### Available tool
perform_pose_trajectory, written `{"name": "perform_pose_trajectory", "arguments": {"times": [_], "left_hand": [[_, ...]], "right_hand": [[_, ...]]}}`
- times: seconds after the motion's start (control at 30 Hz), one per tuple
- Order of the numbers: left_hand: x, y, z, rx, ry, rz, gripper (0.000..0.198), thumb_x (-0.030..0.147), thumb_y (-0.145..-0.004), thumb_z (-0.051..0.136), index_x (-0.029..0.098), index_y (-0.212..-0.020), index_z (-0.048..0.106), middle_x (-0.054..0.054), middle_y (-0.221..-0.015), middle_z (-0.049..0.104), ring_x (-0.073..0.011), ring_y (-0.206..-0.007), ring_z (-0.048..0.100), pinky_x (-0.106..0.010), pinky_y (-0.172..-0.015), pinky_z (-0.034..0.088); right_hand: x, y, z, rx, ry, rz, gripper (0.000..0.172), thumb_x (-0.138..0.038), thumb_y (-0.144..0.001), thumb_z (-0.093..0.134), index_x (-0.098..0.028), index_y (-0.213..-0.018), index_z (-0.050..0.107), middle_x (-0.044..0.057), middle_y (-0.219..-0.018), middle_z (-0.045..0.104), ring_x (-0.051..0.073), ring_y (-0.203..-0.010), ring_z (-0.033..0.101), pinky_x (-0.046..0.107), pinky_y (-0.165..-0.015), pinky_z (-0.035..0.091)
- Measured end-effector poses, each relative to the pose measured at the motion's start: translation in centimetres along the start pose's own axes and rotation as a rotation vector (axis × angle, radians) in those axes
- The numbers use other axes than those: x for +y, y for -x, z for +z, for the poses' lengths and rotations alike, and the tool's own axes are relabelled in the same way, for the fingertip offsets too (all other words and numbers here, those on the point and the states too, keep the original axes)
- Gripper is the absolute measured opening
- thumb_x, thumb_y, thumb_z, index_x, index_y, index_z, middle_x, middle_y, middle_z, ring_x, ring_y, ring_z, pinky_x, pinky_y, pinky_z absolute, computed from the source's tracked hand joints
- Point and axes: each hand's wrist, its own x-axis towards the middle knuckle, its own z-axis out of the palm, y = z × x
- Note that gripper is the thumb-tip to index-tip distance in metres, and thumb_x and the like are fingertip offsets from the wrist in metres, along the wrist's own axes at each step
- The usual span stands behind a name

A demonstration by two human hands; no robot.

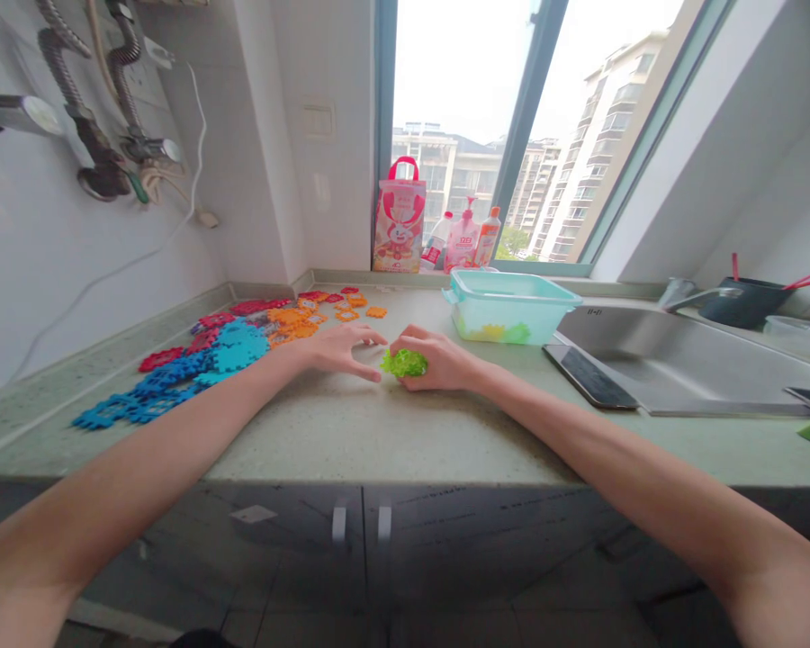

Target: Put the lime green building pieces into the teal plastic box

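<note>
My right hand [436,358] is closed around a bunch of light green plastic pieces [405,364] with notched edges, low over the counter or resting on it. To its left is my left hand [346,351], its fingers and thumb apart and nothing in it, just short of the green pieces. Left of my hands, similar interlocking pieces lie grouped by colour: orange pieces [290,324], light blue pieces [238,346], dark blue pieces [148,391] and red pieces [162,358]. A turquoise see-through bin [513,292] stands behind my right hand, with yellow and green pieces at its bottom.
A phone [589,376] lies at the left edge of the steel sink [688,360]. On the windowsill stand a pink bag [400,225], a pump bottle [463,241] and other bottles. A dark pot [746,306] sits behind the sink. The counter's front edge runs below my hands.
</note>
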Motion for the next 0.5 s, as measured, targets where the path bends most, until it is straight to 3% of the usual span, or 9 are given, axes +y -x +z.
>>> {"name": "perform_pose_trajectory", "arguments": {"times": [0.1, 0.23, 0.37, 0.5], "left_hand": [[-0.6, 0.1, -0.1, 0.009, 0.040, -0.031, 0.079, 0.076, -0.080, 0.078, 0.024, -0.139, 0.070, -0.011, -0.135, 0.069, -0.0296, -0.120, 0.065, -0.037, -0.105, 0.049], [-0.9, 0.2, -0.3, -0.001, 0.062, -0.062, 0.076, 0.080, -0.091, 0.063, 0.023, -0.141, 0.069, -0.012, -0.143, 0.066, -0.0292, -0.126, 0.064, -0.038, -0.109, 0.048], [-0.3, 0.2, -0.5, -0.025, 0.025, -0.060, 0.076, 0.081, -0.095, 0.055, 0.021, -0.141, 0.068, -0.014, -0.145, 0.064, -0.0305, -0.131, 0.061, -0.040, -0.113, 0.045], [0.1, 0.2, -0.5, -0.037, -0.010, -0.073, 0.074, 0.079, -0.094, 0.057, 0.024, -0.142, 0.068, -0.012, -0.146, 0.064, -0.0306, -0.133, 0.060, -0.041, -0.115, 0.044]], "right_hand": [[1.0, 0.0, -1.7, 0.113, 0.065, -0.016, 0.038, -0.031, -0.086, 0.078, -0.026, -0.122, 0.070, 0.010, -0.122, 0.066, 0.024, -0.103, 0.069, 0.036, -0.097, 0.055], [3.8, 0.8, -6.5, 0.466, 0.236, -0.049, 0.035, -0.033, -0.087, 0.077, -0.029, -0.121, 0.068, 0.009, -0.119, 0.066, 0.028, -0.109, 0.068, 0.044, -0.099, 0.058], [7.4, 2.6, -11.1, 0.789, 0.499, 0.182, 0.035, -0.036, -0.088, 0.074, -0.030, -0.122, 0.066, 0.009, -0.115, 0.065, 0.033, -0.115, 0.066, 0.054, -0.104, 0.057], [10.1, 4.2, -12.5, 0.883, 0.605, 0.434, 0.034, -0.039, -0.088, 0.071, -0.027, -0.120, 0.067, 0.010, -0.116, 0.063, 0.033, -0.111, 0.066, 0.054, -0.101, 0.057]]}}
